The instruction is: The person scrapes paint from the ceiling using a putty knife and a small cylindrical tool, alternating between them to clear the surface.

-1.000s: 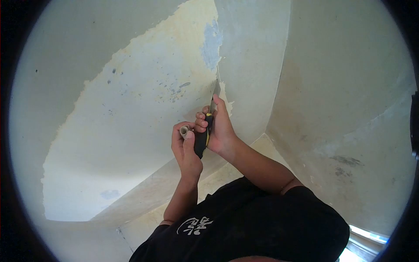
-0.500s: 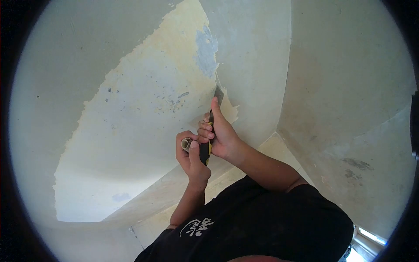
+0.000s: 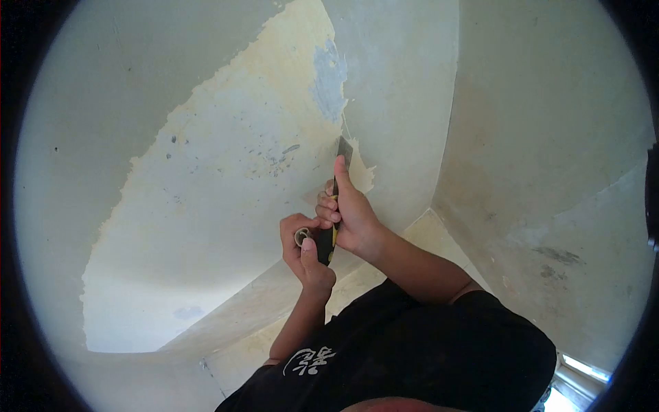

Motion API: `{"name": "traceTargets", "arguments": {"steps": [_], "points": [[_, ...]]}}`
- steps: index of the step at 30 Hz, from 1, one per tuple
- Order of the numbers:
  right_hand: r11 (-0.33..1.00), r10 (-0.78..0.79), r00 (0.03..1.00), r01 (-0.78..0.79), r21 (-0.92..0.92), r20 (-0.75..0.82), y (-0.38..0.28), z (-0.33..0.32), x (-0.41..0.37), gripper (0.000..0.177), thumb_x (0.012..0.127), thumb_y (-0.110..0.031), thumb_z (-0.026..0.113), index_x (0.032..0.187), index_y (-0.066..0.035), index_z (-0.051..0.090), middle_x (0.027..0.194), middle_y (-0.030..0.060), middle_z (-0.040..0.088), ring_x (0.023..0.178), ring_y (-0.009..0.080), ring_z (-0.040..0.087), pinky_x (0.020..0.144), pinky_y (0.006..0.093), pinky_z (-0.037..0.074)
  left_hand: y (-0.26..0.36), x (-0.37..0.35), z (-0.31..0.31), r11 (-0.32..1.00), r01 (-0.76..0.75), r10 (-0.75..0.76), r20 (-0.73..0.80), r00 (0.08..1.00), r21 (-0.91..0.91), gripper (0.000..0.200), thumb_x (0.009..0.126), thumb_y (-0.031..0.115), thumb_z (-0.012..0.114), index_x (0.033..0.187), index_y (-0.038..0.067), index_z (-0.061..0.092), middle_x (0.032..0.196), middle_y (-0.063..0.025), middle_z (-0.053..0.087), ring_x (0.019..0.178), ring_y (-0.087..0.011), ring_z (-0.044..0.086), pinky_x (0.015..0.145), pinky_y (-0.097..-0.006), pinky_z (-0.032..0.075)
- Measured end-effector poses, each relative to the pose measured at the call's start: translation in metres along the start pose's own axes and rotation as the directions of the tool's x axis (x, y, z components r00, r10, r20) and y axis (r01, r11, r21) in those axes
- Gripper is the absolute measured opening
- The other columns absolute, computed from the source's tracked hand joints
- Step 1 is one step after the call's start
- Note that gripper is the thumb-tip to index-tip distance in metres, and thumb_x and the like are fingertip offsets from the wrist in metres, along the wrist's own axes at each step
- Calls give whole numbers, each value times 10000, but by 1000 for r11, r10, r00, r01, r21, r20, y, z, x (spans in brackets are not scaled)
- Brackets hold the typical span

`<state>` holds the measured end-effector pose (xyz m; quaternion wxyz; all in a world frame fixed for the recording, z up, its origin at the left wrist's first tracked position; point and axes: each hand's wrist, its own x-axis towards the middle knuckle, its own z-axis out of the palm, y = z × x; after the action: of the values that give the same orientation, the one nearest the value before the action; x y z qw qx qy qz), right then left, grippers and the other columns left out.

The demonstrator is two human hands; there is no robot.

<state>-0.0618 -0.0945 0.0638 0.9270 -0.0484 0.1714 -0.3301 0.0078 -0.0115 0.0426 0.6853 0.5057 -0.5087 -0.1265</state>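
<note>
A scraper point(image 3: 346, 151) with a flat metal blade and a black-and-yellow handle points up the wall. My right hand point(image 3: 353, 218) is closed around its handle, the thumb stretched along it toward the blade. The blade tip lies at the ragged edge of the coating, where a pale bare patch point(image 3: 226, 199) meets the grey-green surface point(image 3: 401, 103). Just below, my left hand point(image 3: 302, 261) curls by the lower end of the handle. Between its thumb and fingers is a small rolled-up pale strip point(image 3: 301, 237), seen end-on.
Another grey-green wall point(image 3: 542, 130) meets this one at a corner on the right, with dark smudges point(image 3: 559, 257) low on it. Pale tiles point(image 3: 429, 237) show behind my arms. A bright window point(image 3: 576, 384) is at the lower right.
Both hands and the scraper have shifted slightly to the right in view. The rolled strip has turned, its open end now showing as a ring.
</note>
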Motion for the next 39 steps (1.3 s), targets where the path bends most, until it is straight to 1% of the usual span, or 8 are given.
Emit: {"name": "traceTargets", "arguments": {"steps": [2,8,12,19,22,25,31,39], "points": [[999,-45,999,45,-30,-14,1,0,4,539,889,-657,477,701,-157,410,525,-46,322,406,73,303,402,231,287,-6,-3,0,999,50,-51,-36,998,-16,385,911,380,431,910,2,503,901,-91,458,816,-175,522,766,-311,426],[998,-50,999,50,-36,-8,5,-1,11,545,884,-661,482,696,-154,406,522,-46,316,400,70,298,384,226,274,-24,1,-4,992,-126,126,-30,992,9,401,914,390,445,911,-5,515,908,-90,471,798,-168,509,757,-311,428],[996,-79,997,77,-45,-24,5,-1,12,544,887,-658,478,697,-153,409,523,-45,320,400,67,304,379,224,277,-24,1,-5,992,-122,121,-53,991,-20,435,921,415,458,919,-15,523,906,-88,481,826,-173,530,760,-312,437],[974,-226,973,226,7,50,13,-8,22,489,933,-599,466,772,-138,461,598,-9,418,442,100,369,431,253,354,-16,-6,-18,987,-129,131,7,991,-100,262,935,258,471,953,4,538,925,-72,487,819,-136,488,745,-275,406],[970,-231,971,225,88,64,0,-13,30,471,939,-587,466,819,-132,470,651,6,457,501,103,425,479,267,394,-25,-8,-23,999,47,-45,67,997,-23,156,891,158,555,929,7,560,858,-78,542,796,-145,502,708,-284,409],[988,-131,978,115,103,162,-12,-26,37,481,926,-601,480,812,-133,468,650,-3,457,515,80,435,471,240,379,-29,-9,-20,965,178,-163,93,982,-190,96,898,93,559,915,-1,553,797,-43,546,721,-109,485,652,-246,394],[974,-224,974,224,-39,0,-5,-18,33,521,892,-602,535,717,-117,457,608,-28,441,451,50,378,399,190,298,-33,-5,-10,895,366,-369,37,929,-253,173,956,167,526,884,13,559,735,-40,562,595,-90,512,507,-246,452],[968,-252,967,252,-5,-24,-2,-8,32,527,885,-621,516,718,-131,416,586,-27,407,445,54,364,382,193,286,-29,2,-13,903,278,-286,22,958,-327,176,929,160,590,862,1,556,679,-32,559,545,-74,520,460,-233,441]]}}
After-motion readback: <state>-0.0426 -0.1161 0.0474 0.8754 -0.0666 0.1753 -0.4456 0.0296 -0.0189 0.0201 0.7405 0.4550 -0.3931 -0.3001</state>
